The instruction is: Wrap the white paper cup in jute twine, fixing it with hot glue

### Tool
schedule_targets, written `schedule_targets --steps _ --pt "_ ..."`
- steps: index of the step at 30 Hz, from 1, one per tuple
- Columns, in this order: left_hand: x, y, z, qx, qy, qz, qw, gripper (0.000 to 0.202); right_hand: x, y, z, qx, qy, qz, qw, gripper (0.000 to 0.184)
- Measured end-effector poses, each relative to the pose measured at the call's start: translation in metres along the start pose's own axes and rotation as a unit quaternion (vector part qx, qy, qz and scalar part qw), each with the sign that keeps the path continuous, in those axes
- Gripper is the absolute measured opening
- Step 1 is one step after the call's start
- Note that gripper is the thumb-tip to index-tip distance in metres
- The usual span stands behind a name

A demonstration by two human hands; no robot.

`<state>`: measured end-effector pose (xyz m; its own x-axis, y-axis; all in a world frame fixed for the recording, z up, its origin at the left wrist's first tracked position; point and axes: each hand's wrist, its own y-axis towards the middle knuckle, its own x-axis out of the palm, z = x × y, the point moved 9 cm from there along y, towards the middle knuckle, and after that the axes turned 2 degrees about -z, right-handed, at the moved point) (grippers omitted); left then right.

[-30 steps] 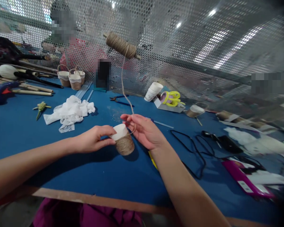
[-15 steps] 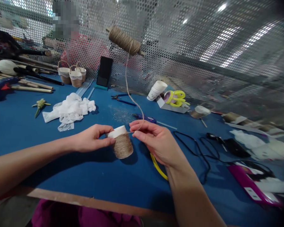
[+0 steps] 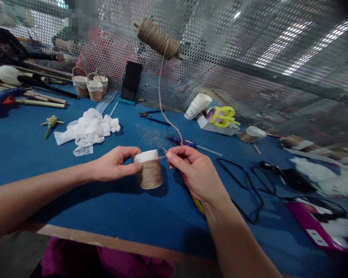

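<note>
My left hand (image 3: 114,164) grips the white upper part of a small paper cup (image 3: 148,170) that stands upside down on the blue table (image 3: 84,200). Brown jute twine covers most of the cup's side. My right hand (image 3: 193,170) pinches the twine strand (image 3: 162,104) right beside the cup's white band. The strand rises to a twine spool (image 3: 159,38) hung on the perforated metal screen.
White lace cloth (image 3: 87,131) lies to the left, with small baskets (image 3: 89,85), sticks and a blue glue gun (image 3: 1,101) beyond. A phone (image 3: 131,81), pliers (image 3: 153,116), stacked paper cups (image 3: 197,105), a second glue gun (image 3: 181,141), black cable (image 3: 249,181) and a pink case (image 3: 313,227) lie around. A person sits behind the screen.
My right hand has gone from open fingers above the cup to a pinch on the strand at the cup's side. The cup has tipped from tilted to nearly upright. The camera has shifted slightly.
</note>
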<state>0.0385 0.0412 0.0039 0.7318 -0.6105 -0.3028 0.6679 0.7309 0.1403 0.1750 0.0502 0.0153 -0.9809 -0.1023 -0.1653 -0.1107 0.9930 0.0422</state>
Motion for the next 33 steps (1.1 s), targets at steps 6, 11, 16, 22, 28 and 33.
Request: schedule_targets --steps 6,11,16,22,28,33 --pt "0.000 0.000 0.000 0.002 -0.013 0.004 1.000 0.018 0.001 -0.001 0.003 0.017 -0.015 0.009 1.000 0.015" --pt "0.000 -0.002 0.003 0.010 -0.024 0.007 1.000 0.016 0.004 -0.001 0.005 0.029 -0.009 -0.003 1.000 0.013" --pt "-0.001 -0.004 0.005 0.009 -0.037 0.012 0.999 0.013 0.005 0.000 0.008 0.034 -0.004 -0.007 0.999 0.011" --pt "0.000 -0.004 0.006 0.017 -0.076 0.009 0.997 0.012 0.006 0.001 0.012 0.038 -0.001 -0.019 0.999 0.011" --pt "0.000 -0.005 0.005 0.009 -0.129 0.010 0.991 0.015 0.013 0.002 0.020 0.071 0.055 -0.038 0.995 0.012" --pt "-0.001 -0.005 0.001 -0.003 -0.151 0.019 0.988 0.018 0.035 -0.004 0.033 0.162 0.182 -0.097 0.965 0.016"
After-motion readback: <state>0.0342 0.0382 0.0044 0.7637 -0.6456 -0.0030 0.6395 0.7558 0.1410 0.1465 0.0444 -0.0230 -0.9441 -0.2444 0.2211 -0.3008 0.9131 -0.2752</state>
